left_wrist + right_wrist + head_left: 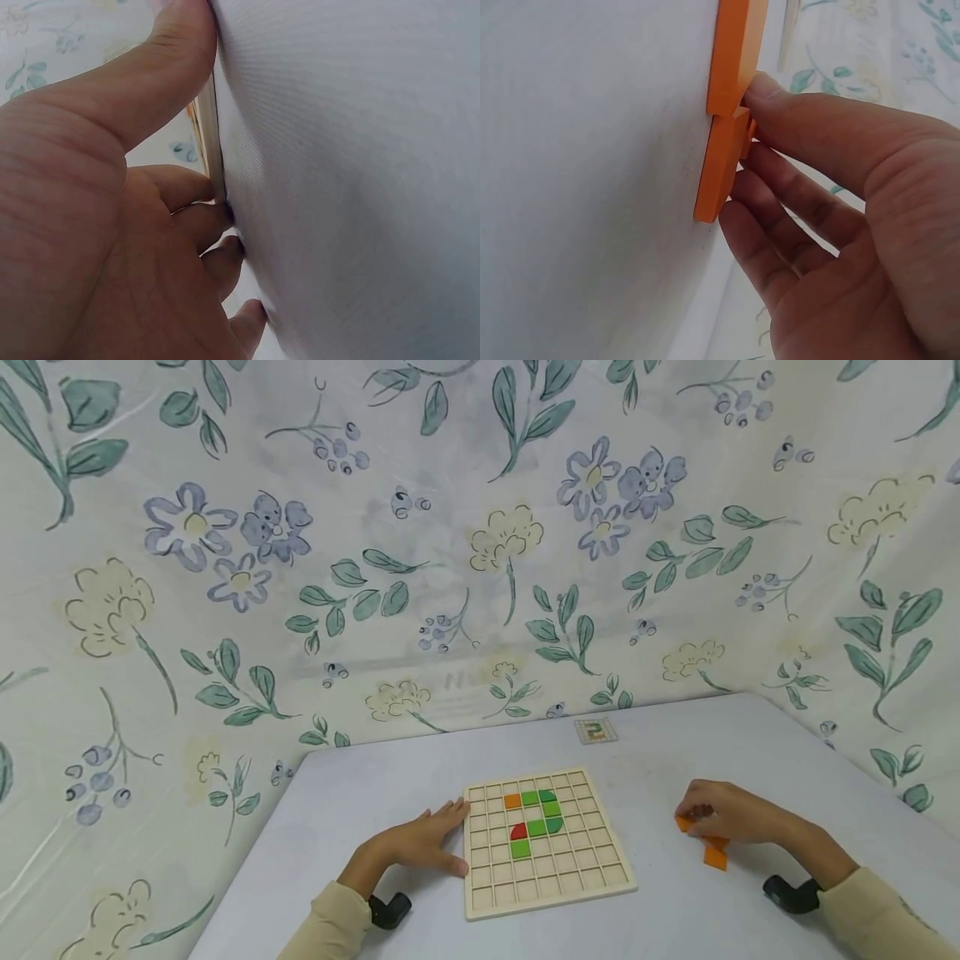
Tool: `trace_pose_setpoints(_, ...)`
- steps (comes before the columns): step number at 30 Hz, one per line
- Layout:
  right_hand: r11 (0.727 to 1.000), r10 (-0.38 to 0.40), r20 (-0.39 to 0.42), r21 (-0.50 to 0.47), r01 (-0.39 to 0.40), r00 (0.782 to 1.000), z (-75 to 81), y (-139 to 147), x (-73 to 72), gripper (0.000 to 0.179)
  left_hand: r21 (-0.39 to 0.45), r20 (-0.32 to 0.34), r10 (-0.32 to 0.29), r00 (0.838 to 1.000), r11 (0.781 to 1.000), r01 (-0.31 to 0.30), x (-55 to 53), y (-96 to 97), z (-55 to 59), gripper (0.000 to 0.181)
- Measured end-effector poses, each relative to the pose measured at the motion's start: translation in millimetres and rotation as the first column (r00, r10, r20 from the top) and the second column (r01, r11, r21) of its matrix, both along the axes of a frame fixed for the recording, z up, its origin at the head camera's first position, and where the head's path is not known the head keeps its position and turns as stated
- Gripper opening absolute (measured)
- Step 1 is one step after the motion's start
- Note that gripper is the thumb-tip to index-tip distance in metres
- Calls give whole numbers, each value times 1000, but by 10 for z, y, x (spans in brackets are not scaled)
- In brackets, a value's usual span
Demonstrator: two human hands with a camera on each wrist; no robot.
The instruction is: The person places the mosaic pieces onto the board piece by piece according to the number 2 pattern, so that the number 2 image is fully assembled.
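My left hand (422, 843) rests at the left edge of a square wooden grid board (489, 897), thumb and fingers spread along it. In the left wrist view the fingertips (214, 225) touch the white tabletop beside the board's edge. On the board lie an orange tile (512, 801), several green tiles (536, 827) and a red rounded tile (519, 832). To the right, my right hand (729, 812) pinches an orange tile (748, 139), partly hidden by the fingers. Other orange tiles (716, 858) lie under and beside that hand, flat on the table.
A small card (596, 731) printed with a coloured grid pattern lies behind the board. The white table (397, 777) meets a floral cloth (465, 552) at its back edge. A black wrist device (791, 894) shows at the right sleeve, another (390, 912) at the left.
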State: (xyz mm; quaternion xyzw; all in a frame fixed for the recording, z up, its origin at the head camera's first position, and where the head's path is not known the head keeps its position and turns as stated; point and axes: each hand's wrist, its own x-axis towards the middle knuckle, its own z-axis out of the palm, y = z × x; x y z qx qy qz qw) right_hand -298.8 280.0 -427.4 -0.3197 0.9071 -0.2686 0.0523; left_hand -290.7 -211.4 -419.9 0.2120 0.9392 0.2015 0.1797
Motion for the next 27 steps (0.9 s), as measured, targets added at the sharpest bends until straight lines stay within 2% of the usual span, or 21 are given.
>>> trace_pose_setpoints(11,1000,14,-17,4,-14,1000,-24,4,-13,17,-3,1,-2,1000,1000,2,-4,-9,2,111)
trace_pose_setpoints(20,1000,9,-30,14,-9,1000,-6,-12,-8,14,3,5,-6,1000,1000,6,-3,-15,48,110)
trace_pose_setpoints(27,1000,-2,-25,22,3,1000,-19,-14,-4,14,14,16,-4,1000,1000,3,1,-8,26,111)
